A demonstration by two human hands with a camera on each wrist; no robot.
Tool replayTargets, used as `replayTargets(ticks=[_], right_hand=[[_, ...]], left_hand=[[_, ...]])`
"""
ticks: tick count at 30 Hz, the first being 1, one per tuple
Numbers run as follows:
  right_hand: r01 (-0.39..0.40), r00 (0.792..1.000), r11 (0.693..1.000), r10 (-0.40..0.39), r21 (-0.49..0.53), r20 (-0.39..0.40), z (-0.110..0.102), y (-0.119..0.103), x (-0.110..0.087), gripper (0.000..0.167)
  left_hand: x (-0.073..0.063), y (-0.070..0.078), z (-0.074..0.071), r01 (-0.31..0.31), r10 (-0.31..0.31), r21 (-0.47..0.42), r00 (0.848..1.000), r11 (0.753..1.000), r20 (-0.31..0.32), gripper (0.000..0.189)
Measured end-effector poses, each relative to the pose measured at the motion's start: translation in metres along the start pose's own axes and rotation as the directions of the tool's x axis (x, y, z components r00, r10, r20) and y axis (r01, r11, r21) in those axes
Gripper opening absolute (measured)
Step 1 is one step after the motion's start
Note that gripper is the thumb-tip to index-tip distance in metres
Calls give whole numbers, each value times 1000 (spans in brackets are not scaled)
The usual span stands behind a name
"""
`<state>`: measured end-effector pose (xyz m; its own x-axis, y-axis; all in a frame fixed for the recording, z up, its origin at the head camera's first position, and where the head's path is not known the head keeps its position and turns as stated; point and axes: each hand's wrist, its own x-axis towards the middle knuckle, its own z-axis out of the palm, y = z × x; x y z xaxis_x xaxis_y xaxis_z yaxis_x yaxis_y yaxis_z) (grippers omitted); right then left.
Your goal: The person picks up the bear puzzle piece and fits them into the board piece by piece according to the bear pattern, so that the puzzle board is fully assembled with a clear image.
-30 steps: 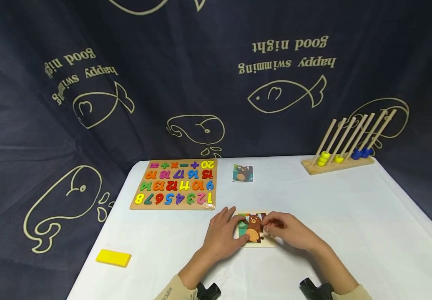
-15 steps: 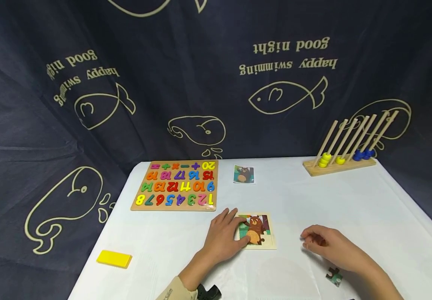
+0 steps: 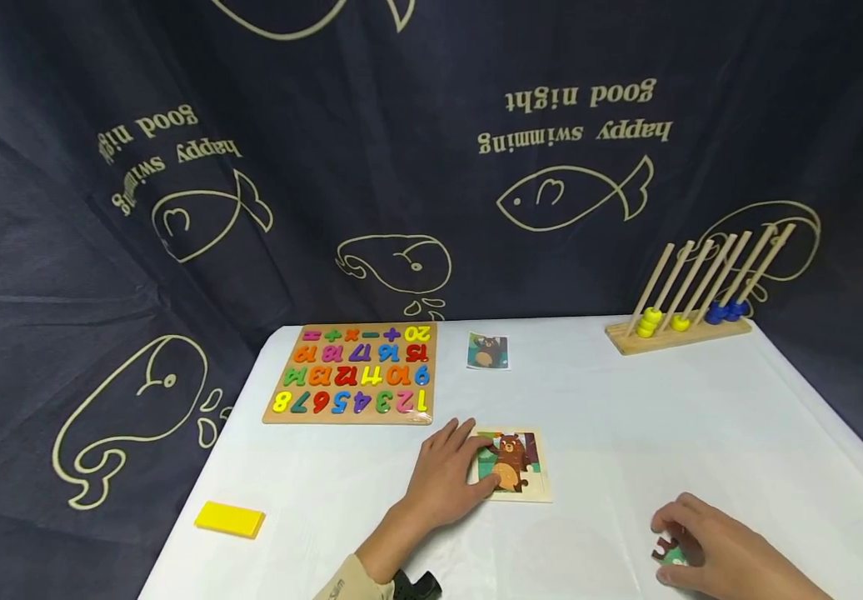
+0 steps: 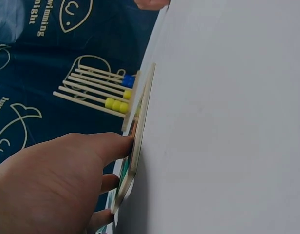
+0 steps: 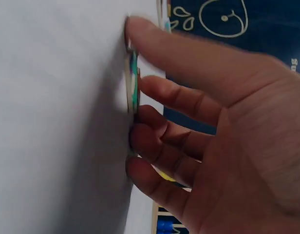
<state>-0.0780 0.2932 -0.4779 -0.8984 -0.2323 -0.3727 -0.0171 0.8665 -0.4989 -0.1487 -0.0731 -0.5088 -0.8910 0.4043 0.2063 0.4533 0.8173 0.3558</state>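
A square wooden jigsaw puzzle board (image 3: 540,488) with a brown bear picture lies mid-table. Its lower right part shows bare wood. My left hand (image 3: 446,477) rests over its left side, thumb and forefinger on the picture. In the left wrist view, the thumb touches the face of the puzzle, and the other fingers reach its edge. At the front right, my right hand (image 3: 720,546) is spread around a loose green and brown puzzle piece (image 3: 673,553). The right wrist view has thumb and fingers bent about this piece (image 5: 133,83), the thumb apart from it.
A small bear picture card (image 3: 487,351) lies behind the puzzle. The number board (image 3: 347,422) stands back left, a yellow block (image 3: 229,519) front left. At the back right is a wooden bead rack (image 3: 677,337) with upright pegs. A dark curtain (image 3: 401,167) hangs behind the table.
My right hand has left the puzzle board and moved right and toward me, down to the loose piece. My left hand has stayed on the board.
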Motion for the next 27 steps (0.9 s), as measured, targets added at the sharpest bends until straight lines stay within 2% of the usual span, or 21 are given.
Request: replayTargets(ticks=[4, 7, 9, 11, 15, 18, 21, 24, 27], right_hand=[[-63, 997, 998, 62, -19, -43, 2, -4, 1, 42], [-71, 995, 997, 67, -38, -79, 3, -6, 2, 36], [-35, 995, 999, 30, -42, -99, 3, -6, 2, 33], [33, 992, 998, -38, -44, -117, 2, -6, 1, 30], [148, 976, 987, -157, -68, -149, 0, -8, 1, 25], [146, 972, 985, -160, -95, -169, -1, -15, 6, 26], [189, 954, 973, -214, -132, -211, 0, -22, 11, 27], [257, 915, 952, -295, -166, -274, 1, -27, 17, 28], [285, 888, 944, -326, -167, -324, 4, -34, 23, 29]], left_hand=[[0, -1, 2, -7, 7, -4, 1000, 1000, -1, 50], [0, -2, 2, -9, 9, 0, 1000, 1000, 3, 50], [-1, -2, 1, -7, 7, 3, 1000, 1000, 5, 50], [-1, -3, 1, -7, 7, 4, 1000, 1000, 5, 50], [-1, -4, 0, -6, 6, 5, 1000, 1000, 3, 50], [0, -4, 0, 0, 0, 2, 1000, 1000, 3, 49], [0, -4, 1, 0, 0, 1, 1000, 1000, 0, 50], [0, -4, 0, -3, 3, 5, 1000, 1000, 0, 50], [0, -3, -1, -12, 12, 5, 1000, 1000, 4, 50]])
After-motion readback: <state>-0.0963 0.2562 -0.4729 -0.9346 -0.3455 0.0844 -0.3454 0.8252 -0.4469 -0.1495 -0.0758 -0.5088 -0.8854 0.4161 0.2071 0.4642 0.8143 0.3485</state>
